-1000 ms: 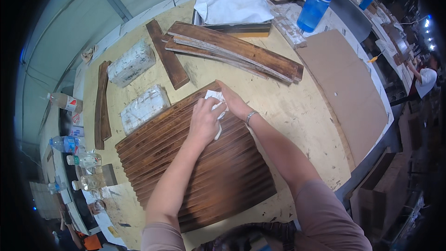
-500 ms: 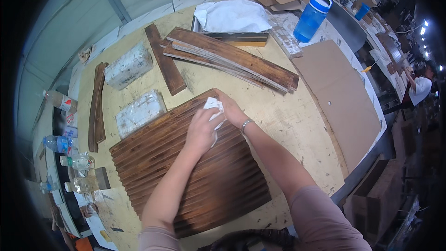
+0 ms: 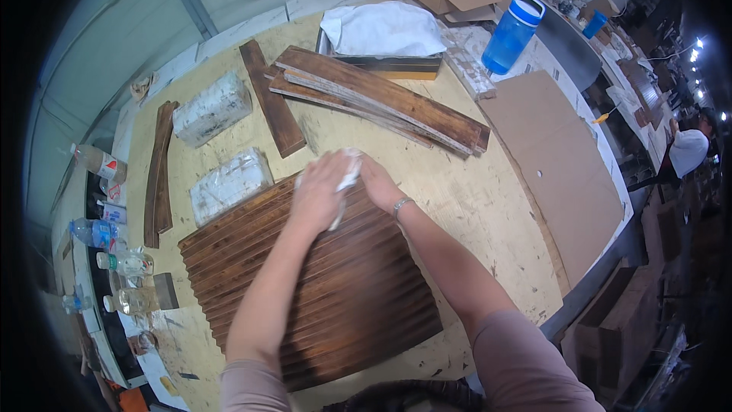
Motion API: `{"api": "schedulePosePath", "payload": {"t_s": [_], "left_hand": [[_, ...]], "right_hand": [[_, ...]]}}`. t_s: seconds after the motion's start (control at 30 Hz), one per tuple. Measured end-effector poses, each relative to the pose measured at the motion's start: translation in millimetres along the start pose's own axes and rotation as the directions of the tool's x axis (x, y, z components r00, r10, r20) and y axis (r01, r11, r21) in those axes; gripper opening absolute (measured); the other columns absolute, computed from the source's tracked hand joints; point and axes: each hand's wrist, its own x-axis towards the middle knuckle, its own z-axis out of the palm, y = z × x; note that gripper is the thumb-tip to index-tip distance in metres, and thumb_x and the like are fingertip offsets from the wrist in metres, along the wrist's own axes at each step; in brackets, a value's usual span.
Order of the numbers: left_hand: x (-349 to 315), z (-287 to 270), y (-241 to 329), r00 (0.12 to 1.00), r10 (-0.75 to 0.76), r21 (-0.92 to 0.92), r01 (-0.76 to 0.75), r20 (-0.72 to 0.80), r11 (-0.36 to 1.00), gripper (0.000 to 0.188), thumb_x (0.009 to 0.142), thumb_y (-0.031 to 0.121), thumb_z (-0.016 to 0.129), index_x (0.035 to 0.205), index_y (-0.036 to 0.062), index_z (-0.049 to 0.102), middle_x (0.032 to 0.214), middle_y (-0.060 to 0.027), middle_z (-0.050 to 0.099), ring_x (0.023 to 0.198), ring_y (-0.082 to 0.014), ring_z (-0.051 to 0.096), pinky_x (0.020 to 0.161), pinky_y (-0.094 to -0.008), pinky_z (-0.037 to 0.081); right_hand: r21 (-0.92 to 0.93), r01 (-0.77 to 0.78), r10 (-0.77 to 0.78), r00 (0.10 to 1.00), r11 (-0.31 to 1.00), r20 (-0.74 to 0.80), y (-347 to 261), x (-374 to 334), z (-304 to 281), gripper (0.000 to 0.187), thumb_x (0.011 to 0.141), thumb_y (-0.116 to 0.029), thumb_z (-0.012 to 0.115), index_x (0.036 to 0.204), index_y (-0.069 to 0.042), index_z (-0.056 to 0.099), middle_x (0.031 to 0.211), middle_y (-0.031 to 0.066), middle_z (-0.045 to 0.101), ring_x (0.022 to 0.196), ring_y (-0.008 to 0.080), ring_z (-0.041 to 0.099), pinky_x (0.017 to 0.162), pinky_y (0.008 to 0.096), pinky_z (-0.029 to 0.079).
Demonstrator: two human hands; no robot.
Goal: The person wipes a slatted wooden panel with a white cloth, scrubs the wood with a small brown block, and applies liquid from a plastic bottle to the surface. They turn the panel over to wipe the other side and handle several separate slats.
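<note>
A dark brown ribbed wooden panel (image 3: 366, 297) lies on the table, its grooves running across it. My left hand (image 3: 316, 191) is closed on a white cloth (image 3: 348, 175) and presses it against the panel near the far edge. At the panel's far right corner, my right hand (image 3: 377, 183) grips the edge beside the cloth; some of its fingertips are hidden.
Beyond the panel lie two white wrapped blocks (image 3: 231, 187) and several brown wooden strips (image 3: 381, 95). A box topped with white cloth (image 3: 381, 28), a blue bottle (image 3: 512, 34) and flat cardboard (image 3: 557, 175) stand farther off. Plastic bottles (image 3: 133, 262) line the left; a person (image 3: 688, 149) is far right.
My left hand has slid the cloth a little away from me and to the left, and its fingers now lie flatter. My right hand has stayed near the same corner.
</note>
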Motion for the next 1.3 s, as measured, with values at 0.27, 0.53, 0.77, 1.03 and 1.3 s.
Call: {"api": "schedulePosePath", "payload": {"t_s": [0.27,0.53,0.77,1.03,1.3], "left_hand": [[-68,-26,-43,0.985,-0.063,0.187,0.092,-0.159,0.978,0.047,0.093,0.01,0.06,0.139,0.0001,0.055,0.141,-0.0217,0.057,0.134,-0.0382,0.052,0.116,-0.0549,0.035],[-22,-10,-4,0.997,-0.016,0.111,0.024,-0.071,0.994,0.057,0.092,0.012,0.06,0.147,0.0042,0.046,0.152,-0.0171,0.047,0.143,-0.0365,0.041,0.119,-0.0478,0.03],[-218,-82,-177,0.857,-0.446,0.227,0.503,-0.259,0.834,0.056,0.091,0.004,0.059,0.147,0.008,0.051,0.152,-0.0141,0.05,0.141,-0.0335,0.045,0.12,-0.0485,0.027],[-85,-54,-73,0.82,-0.57,-0.252,0.54,-0.057,0.803,0.051,0.097,0.017,0.056,0.147,0.0045,0.049,0.136,-0.0198,0.058,0.121,-0.0314,0.057,0.107,-0.0456,0.041],[-102,-18,-97,0.949,-0.164,0.029,0.178,-0.269,0.984,0.046,0.089,0.004,0.056,0.134,0.0068,0.062,0.142,-0.0177,0.058,0.139,-0.0314,0.048,0.119,-0.0501,0.031]], "right_hand": [[-0.089,0.007,-0.014,0.997,0.996,-0.076,-12,-8,-4,0.047,0.109,-0.027,0.038,0.147,-0.001,0.046,0.146,0.0231,0.053,0.138,0.0326,0.048,0.117,0.0346,0.034],[-0.089,-0.017,0.015,0.999,0.996,-0.029,-10,-2,-13,0.049,0.109,-0.028,0.033,0.146,0.002,0.047,0.146,0.0226,0.053,0.139,0.0325,0.047,0.117,0.0353,0.033],[-0.061,0.068,-0.069,0.998,0.996,-0.014,-19,-2,-7,0.05,0.11,-0.031,0.036,0.146,0.003,0.047,0.149,0.0196,0.052,0.141,0.0272,0.045,0.119,0.034,0.03],[-0.094,0.028,-0.031,0.999,0.995,-0.034,-1,-2,-9,0.05,0.11,-0.031,0.038,0.146,0.003,0.048,0.147,0.0179,0.053,0.139,0.0256,0.047,0.118,0.0325,0.03],[-0.087,-0.026,0.021,0.998,0.996,-0.055,-7,-1,-14,0.048,0.11,-0.029,0.038,0.147,0.001,0.048,0.147,0.0145,0.054,0.138,0.0227,0.047,0.118,0.0317,0.031]]}}
